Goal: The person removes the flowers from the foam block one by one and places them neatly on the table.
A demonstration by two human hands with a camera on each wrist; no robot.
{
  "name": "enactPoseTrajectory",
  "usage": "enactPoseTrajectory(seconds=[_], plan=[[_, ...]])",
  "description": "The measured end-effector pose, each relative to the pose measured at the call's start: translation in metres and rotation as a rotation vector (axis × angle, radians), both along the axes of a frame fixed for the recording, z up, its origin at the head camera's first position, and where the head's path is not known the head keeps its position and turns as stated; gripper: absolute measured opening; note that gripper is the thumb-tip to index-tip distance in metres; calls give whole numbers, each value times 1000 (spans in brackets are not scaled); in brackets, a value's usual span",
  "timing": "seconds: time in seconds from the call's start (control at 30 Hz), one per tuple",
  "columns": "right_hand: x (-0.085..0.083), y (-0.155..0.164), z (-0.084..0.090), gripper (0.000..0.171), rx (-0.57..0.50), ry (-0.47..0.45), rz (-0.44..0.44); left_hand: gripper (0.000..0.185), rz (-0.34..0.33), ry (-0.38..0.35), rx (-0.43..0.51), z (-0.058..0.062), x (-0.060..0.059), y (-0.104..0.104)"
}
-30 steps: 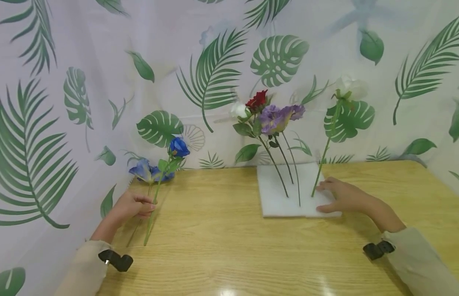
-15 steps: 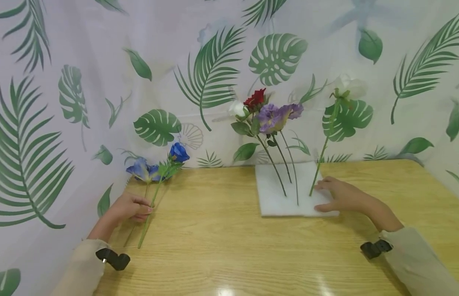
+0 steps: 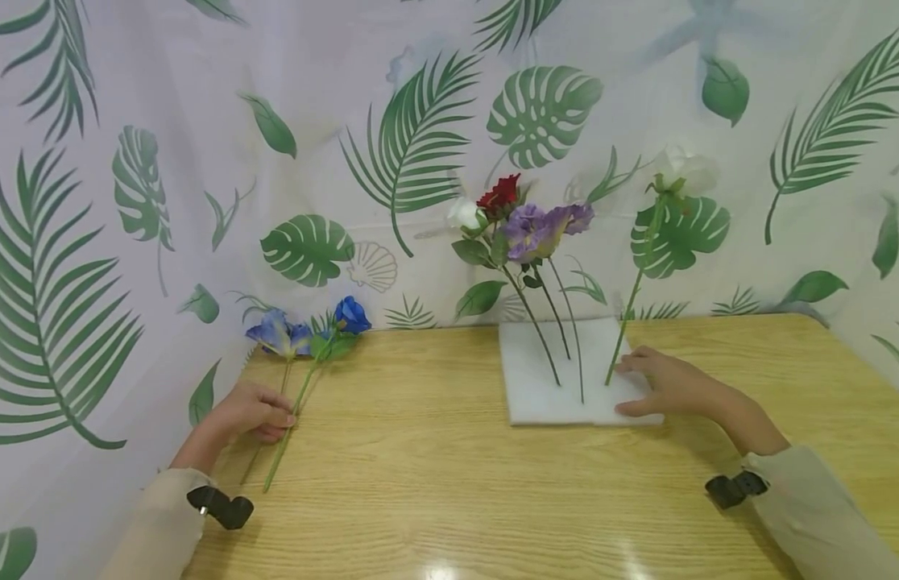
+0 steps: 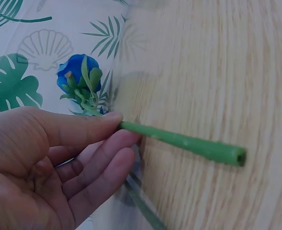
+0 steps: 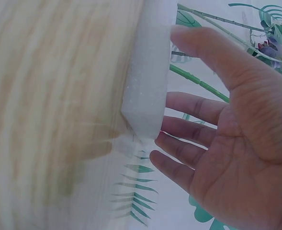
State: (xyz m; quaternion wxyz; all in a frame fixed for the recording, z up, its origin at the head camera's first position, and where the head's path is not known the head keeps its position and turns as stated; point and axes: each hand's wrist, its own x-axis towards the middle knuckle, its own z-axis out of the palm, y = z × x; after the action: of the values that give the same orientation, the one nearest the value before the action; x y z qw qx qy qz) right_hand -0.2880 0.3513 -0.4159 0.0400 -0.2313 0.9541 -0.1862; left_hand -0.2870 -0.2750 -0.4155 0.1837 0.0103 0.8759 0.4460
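Note:
On the left of the head view my left hand (image 3: 255, 412) pinches the green stem of a blue artificial rose (image 3: 352, 315) between thumb and fingers. The stem slants low over the table, its cut end toward me; the left wrist view shows that hollow stem end (image 4: 239, 156) up close. Beside it lies a pale blue flower (image 3: 279, 332) on a thin stem. My right hand (image 3: 674, 388) touches the right edge of a white foam board (image 3: 540, 405), fingers spread and relaxed. A white rose (image 3: 683, 171) stands in the board near those fingertips.
Also upright in the foam, leaning left, are a red flower (image 3: 500, 195), a purple flower (image 3: 532, 234) and a white bloom (image 3: 466, 213). A leaf-print curtain (image 3: 435, 105) hangs behind the wooden table (image 3: 420, 467).
The blue rose has been lowered, its head sinking toward the table beside the pale blue flower and its stem tilting flatter. My left hand dropped slightly with it; my right hand stays at the foam.

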Motion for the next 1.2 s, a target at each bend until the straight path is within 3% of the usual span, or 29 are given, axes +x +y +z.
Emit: enactPoseTrajectory(seconds=[0.6,1.2], plan=[[2,-2,2,69,6,17,0,36,5,-10,-45,3,1,3],[2,-1,2,71,5,-2,3,23,72,-59,-164,6,-3,12]])
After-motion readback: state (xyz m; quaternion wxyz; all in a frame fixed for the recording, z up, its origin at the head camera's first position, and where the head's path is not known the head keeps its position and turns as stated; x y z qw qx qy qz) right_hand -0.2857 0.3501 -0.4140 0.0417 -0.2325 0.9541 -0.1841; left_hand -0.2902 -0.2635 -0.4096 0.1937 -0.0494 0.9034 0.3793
